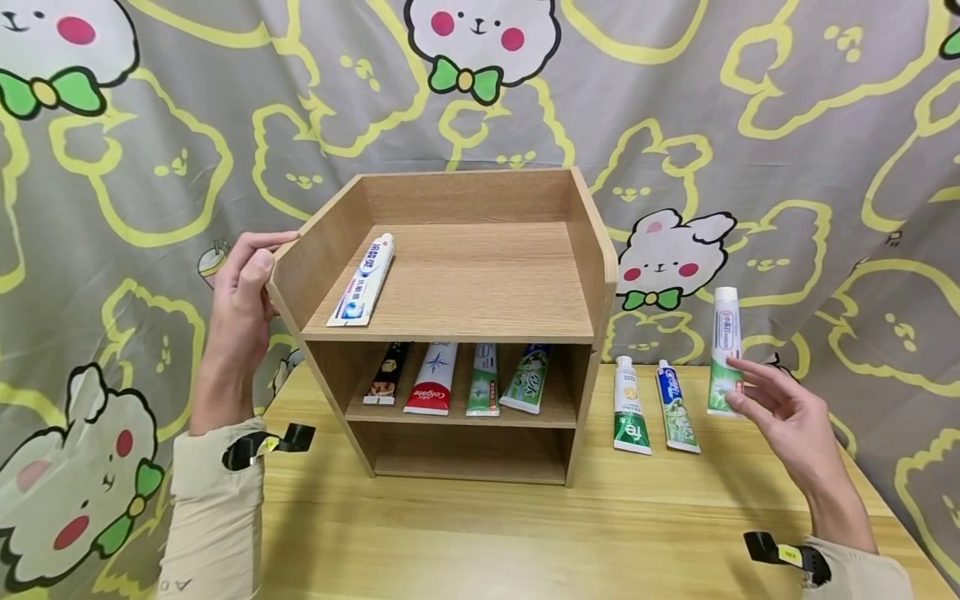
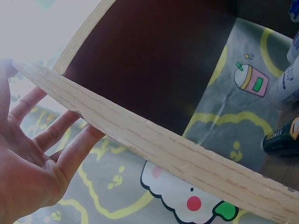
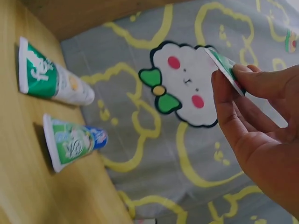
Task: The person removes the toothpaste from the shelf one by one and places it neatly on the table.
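Head view: the right hand (image 1: 780, 408) pinches the bottom end of a white and green toothpaste tube (image 1: 725, 350), held upright above the wooden table (image 1: 480, 533), beside two tubes (image 1: 652, 406) lying flat. The left hand (image 1: 243, 287) grips the wooden shelf (image 1: 457, 321) by its side wall, fingers curled over the edge. One tube (image 1: 363, 279) lies on top, four (image 1: 457, 379) on the middle level. A cartoon-print curtain (image 1: 825, 125) hangs behind.

Eight toothpaste tubes (image 1: 363, 281), one wooden shelf (image 1: 480, 325).
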`<action>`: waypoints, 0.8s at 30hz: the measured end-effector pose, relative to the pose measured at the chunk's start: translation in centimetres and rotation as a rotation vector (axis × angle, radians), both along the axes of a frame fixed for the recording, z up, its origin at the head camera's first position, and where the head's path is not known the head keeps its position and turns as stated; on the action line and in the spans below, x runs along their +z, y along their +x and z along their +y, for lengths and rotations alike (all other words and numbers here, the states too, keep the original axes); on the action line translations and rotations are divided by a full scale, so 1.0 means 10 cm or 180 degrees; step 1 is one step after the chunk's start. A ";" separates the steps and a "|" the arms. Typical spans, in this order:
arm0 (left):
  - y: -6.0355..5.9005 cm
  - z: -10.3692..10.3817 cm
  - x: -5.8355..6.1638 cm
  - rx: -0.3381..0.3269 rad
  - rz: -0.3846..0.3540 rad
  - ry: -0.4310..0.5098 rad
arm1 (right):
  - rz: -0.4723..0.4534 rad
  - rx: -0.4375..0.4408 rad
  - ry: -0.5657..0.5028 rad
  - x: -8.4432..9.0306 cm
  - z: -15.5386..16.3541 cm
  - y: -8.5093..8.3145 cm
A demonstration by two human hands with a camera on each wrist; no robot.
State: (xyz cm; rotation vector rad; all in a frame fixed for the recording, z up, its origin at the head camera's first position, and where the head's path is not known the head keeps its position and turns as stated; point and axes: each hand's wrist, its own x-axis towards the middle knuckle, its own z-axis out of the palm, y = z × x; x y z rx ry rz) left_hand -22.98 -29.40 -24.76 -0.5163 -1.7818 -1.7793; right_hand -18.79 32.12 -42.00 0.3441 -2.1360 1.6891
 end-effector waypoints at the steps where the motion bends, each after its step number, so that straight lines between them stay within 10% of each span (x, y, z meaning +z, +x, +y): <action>1: 0.00 0.00 0.00 -0.0002 0.0005 0.0008 | -0.0027 0.0015 -0.0037 -0.02 0.02 -0.01; 13: 0.00 0.00 0.01 -0.0019 0.0012 0.0032 | -0.0234 0.0392 -0.0663 -0.36 0.21 -0.16; 24: 0.01 0.00 0.00 0.0032 -0.0036 -0.0007 | -0.0626 0.0164 -0.0867 -0.59 0.35 -0.23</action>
